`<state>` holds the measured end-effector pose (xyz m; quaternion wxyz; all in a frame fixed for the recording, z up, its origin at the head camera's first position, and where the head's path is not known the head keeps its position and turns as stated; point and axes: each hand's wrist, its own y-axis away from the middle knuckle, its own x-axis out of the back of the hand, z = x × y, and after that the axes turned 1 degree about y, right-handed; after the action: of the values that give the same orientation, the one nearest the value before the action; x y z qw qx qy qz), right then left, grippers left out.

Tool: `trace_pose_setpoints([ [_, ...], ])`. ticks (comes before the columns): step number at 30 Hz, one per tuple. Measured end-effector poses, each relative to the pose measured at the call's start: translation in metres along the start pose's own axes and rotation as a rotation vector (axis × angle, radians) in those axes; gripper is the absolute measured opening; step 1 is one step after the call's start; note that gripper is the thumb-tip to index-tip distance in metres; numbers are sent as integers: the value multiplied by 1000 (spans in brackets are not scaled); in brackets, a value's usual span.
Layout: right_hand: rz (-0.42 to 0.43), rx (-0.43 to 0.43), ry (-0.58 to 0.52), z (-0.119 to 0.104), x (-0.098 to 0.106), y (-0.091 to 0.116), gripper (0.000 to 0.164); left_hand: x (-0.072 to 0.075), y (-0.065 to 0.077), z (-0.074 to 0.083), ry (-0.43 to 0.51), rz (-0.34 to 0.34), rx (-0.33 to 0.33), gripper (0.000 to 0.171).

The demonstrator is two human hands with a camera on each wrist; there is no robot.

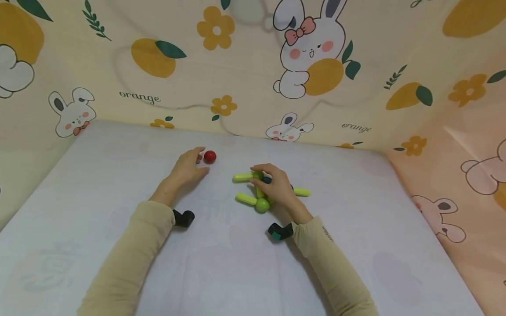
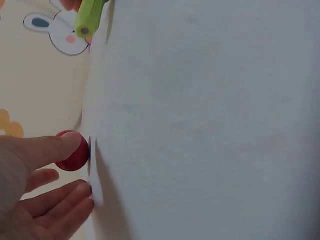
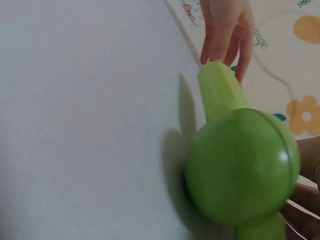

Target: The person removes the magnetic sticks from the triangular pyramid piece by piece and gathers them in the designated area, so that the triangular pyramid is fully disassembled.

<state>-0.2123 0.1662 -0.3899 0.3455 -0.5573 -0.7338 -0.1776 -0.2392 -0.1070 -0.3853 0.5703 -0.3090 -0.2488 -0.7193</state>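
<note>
A small red ball [image 1: 210, 156] lies on the white tabletop toward the back. My left hand [image 1: 186, 167] reaches beside it, thumb and fingers spread apart around its near side. In the left wrist view the thumb overlaps the red ball [image 2: 75, 156]. A toy of balls joined by light green rods lies right of centre, with one green ball [image 1: 262, 205] at its front and a rod [image 1: 246, 199] pointing left. My right hand [image 1: 276, 186] pinches the toy around its rear green ball [image 1: 258, 175]. Part of a blue ball [image 1: 267, 180] shows under the fingers; the palm hides the rest.
The white-covered table [image 1: 221, 272] meets a cream cloth backdrop [image 1: 245, 87] printed with rabbits and oranges. A pinkish cloth [image 1: 470, 184] hangs along the right side. Black wrist devices [image 1: 184, 218] protrude inward from both sleeves.
</note>
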Motion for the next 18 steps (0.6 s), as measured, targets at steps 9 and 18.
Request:
trace_pose_setpoints([
  [9,28,43,0,1,8,12,37,-4,23,10,-45,-60,1,68],
  [18,63,81,-28,2,14,25,34,-9,42,19,-14,-39,-28,58],
])
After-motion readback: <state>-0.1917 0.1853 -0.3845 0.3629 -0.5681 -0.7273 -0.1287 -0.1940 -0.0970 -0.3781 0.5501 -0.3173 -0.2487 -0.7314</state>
